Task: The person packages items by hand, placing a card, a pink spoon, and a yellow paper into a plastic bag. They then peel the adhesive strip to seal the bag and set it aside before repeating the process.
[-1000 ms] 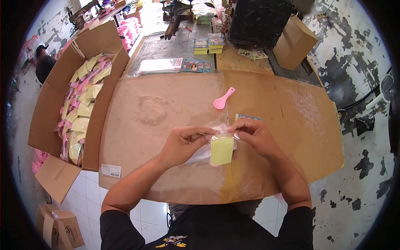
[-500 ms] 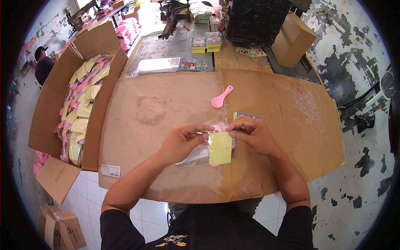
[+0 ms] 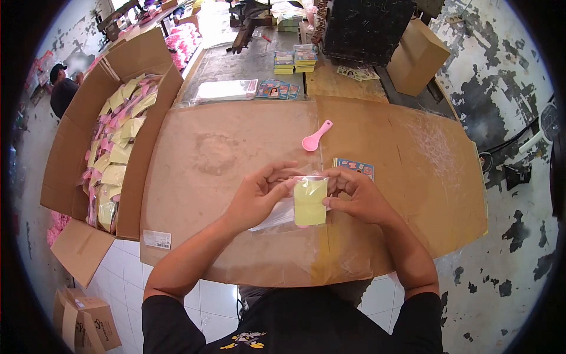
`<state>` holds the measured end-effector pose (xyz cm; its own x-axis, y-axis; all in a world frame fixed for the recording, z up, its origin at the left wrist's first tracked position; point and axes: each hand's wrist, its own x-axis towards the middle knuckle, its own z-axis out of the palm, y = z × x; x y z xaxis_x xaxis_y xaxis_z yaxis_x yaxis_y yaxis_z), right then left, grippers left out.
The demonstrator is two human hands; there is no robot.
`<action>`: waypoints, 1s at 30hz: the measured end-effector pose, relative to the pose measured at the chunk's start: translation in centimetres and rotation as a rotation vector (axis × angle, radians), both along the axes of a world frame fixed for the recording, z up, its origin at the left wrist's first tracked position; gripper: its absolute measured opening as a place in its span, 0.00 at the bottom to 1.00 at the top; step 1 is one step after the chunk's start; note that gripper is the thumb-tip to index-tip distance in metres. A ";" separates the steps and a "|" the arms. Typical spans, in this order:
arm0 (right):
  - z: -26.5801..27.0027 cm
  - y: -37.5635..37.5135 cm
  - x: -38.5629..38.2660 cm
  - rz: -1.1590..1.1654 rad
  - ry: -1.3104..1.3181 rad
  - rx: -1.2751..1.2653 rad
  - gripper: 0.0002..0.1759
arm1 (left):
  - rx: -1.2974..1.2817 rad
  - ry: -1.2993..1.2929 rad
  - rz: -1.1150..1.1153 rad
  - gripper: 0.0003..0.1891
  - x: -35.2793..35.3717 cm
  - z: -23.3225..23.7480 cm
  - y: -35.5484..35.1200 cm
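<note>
A small clear plastic bag (image 3: 311,202) with a yellow card inside is held upright over the cardboard. Something pink peeks out at its lower edge. My left hand (image 3: 259,193) pinches its upper left side with thumb and fingers. On the other side, my right hand (image 3: 361,197) has its thumb on the bag's right edge and its fingers behind. Beneath the hands lies a pile of clear bags (image 3: 275,217), partly covered. A stack of blue printed cards (image 3: 361,169) sits just beyond my right hand. Farther off rests a pink measuring spoon (image 3: 317,136).
At left stands an open carton (image 3: 152,138) full of bagged pink spoons and yellow cards. Clear bags (image 3: 227,90), loose cards (image 3: 277,89) and card stacks (image 3: 295,61) lie at the far side. A black box (image 3: 367,29) stands behind. A person (image 3: 63,89) is beyond the carton.
The bag has risen slightly toward the far side. My right thumb has slid from the bag's top down its right edge, and my left fingers have spread somewhat.
</note>
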<state>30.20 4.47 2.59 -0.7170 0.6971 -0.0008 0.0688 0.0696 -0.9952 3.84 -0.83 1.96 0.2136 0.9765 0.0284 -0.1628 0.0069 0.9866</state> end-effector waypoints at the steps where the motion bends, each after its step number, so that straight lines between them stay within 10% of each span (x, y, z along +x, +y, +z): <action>1: 0.1 -0.1 0.0 -0.016 0.007 -0.004 0.28 | 0.002 0.007 -0.016 0.20 0.0 -0.3 -0.1; 11: -0.3 0.8 0.7 -0.218 0.111 -0.014 0.24 | -0.133 0.157 -0.066 0.13 -2.9 1.7 0.7; 13: 0.4 1.4 1.6 -0.273 0.051 0.051 0.22 | 0.192 0.168 0.466 0.13 -5.5 1.1 1.7; 15: 0.5 2.0 2.8 -0.334 0.012 0.102 0.21 | 0.346 -0.373 0.746 0.27 -7.1 4.7 2.9; 18: 0.0 3.2 3.7 -0.427 -0.111 0.299 0.21 | 0.437 -0.414 0.798 0.26 -8.2 4.4 3.8; 23: 0.2 4.0 5.6 -0.484 -0.538 0.857 0.22 | 0.243 0.652 0.294 0.17 -5.4 0.7 2.9; 30: 0.4 4.3 6.6 -0.359 -0.602 0.633 0.14 | 0.527 0.960 0.144 0.15 -2.1 -1.7 1.5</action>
